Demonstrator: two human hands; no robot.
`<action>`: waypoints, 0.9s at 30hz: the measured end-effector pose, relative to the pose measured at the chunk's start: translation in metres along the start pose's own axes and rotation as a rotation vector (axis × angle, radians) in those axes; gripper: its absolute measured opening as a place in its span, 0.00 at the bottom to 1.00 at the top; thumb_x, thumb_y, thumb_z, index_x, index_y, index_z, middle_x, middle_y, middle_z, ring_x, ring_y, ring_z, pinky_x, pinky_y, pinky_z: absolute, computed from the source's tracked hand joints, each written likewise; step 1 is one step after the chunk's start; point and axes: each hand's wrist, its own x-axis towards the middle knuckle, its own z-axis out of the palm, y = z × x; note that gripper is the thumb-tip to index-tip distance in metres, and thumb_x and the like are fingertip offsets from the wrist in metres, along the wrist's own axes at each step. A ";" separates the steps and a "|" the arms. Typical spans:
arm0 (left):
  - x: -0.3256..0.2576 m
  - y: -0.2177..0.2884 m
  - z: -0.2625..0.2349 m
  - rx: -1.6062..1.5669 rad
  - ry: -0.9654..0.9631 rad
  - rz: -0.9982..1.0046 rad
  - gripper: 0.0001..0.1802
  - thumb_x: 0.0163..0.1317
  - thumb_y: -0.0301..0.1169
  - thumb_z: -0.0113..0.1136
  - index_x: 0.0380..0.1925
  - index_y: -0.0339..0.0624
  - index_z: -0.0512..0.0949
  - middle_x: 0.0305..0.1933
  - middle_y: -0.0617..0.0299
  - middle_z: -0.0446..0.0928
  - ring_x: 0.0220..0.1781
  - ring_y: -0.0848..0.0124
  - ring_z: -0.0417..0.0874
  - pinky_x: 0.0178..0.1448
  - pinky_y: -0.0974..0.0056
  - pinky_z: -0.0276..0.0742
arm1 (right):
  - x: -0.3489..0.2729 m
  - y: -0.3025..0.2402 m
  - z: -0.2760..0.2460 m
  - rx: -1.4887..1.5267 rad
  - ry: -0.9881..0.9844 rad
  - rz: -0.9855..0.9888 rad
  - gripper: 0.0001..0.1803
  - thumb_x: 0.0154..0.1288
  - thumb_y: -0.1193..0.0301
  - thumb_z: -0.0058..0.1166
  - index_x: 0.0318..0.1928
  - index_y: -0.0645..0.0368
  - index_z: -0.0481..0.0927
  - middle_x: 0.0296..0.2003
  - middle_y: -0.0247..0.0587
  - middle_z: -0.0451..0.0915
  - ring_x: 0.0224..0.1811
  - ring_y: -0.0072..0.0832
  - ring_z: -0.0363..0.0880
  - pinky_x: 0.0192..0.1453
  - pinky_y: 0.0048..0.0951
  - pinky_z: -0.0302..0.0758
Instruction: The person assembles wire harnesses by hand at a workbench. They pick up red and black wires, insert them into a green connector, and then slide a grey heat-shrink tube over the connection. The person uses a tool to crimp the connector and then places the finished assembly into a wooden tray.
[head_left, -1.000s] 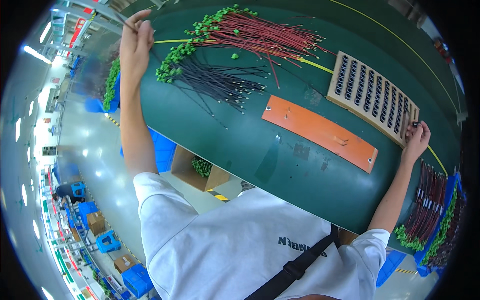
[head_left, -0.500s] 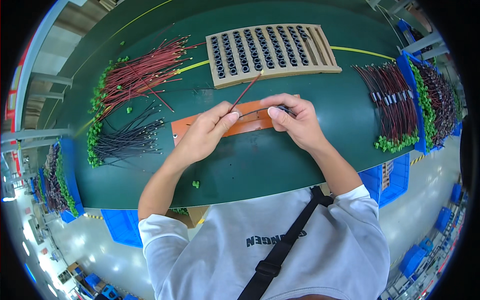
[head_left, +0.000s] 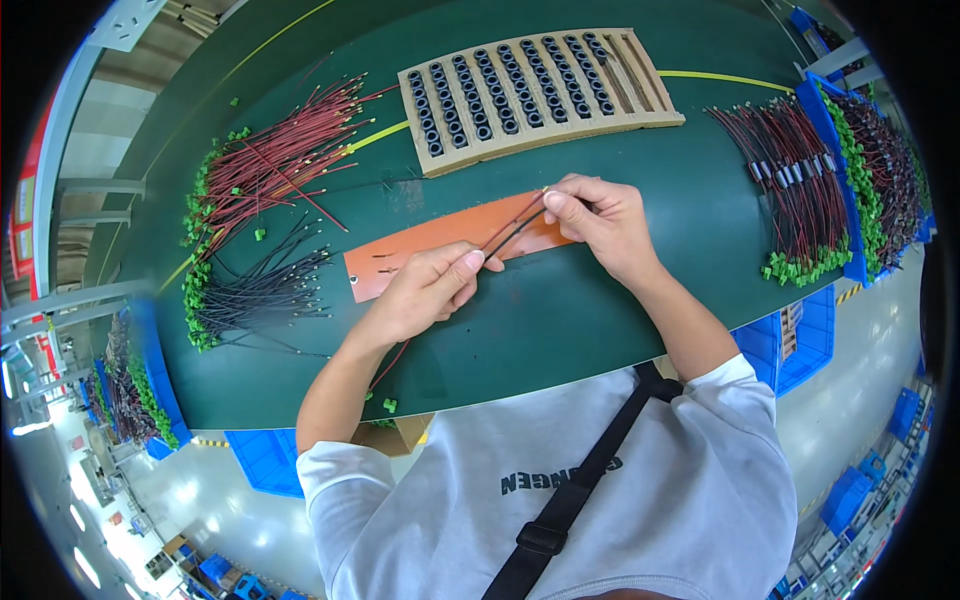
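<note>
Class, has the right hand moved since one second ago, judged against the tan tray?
Yes. The right hand has left the right end of the tan tray, moving leftward and toward the person, and is now at the orange board.

From my end, the place read as a factory assembly workshop. I saw a long, dark green work table [head_left: 560,335] laid out in batches: a heap of red wires with green connectors [head_left: 290,155] at the far left, a heap of black wires with green connectors [head_left: 265,290] nearer on the left, and a flat tan tray with rows of black rings [head_left: 545,136] at the far side. A blue plastic bin packed with wires [head_left: 857,268] stood at the right, and a shiny grey floor [head_left: 235,515] showed beyond the near edge.
</note>
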 end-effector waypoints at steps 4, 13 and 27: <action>0.003 0.000 0.004 0.035 -0.027 -0.005 0.21 0.83 0.43 0.43 0.53 0.38 0.80 0.25 0.73 0.65 0.22 0.84 0.60 0.24 0.75 0.54 | 0.000 -0.006 0.006 -0.072 0.010 -0.013 0.12 0.73 0.68 0.63 0.48 0.65 0.88 0.33 0.36 0.88 0.28 0.13 0.79 0.29 0.17 0.76; 0.005 -0.004 0.010 0.047 -0.030 0.062 0.22 0.83 0.43 0.44 0.52 0.38 0.81 0.24 0.73 0.65 0.22 0.84 0.59 0.24 0.74 0.54 | -0.002 0.000 0.010 -0.053 -0.009 -0.035 0.13 0.72 0.71 0.62 0.53 0.62 0.86 0.35 0.37 0.89 0.34 0.16 0.84 0.37 0.19 0.80; 0.006 -0.003 0.012 0.109 0.018 0.179 0.21 0.83 0.43 0.44 0.43 0.40 0.80 0.21 0.72 0.64 0.21 0.83 0.61 0.26 0.73 0.59 | -0.001 0.004 0.002 0.160 0.009 -0.139 0.17 0.81 0.72 0.46 0.65 0.61 0.67 0.43 0.35 0.73 0.36 0.17 0.71 0.43 0.19 0.70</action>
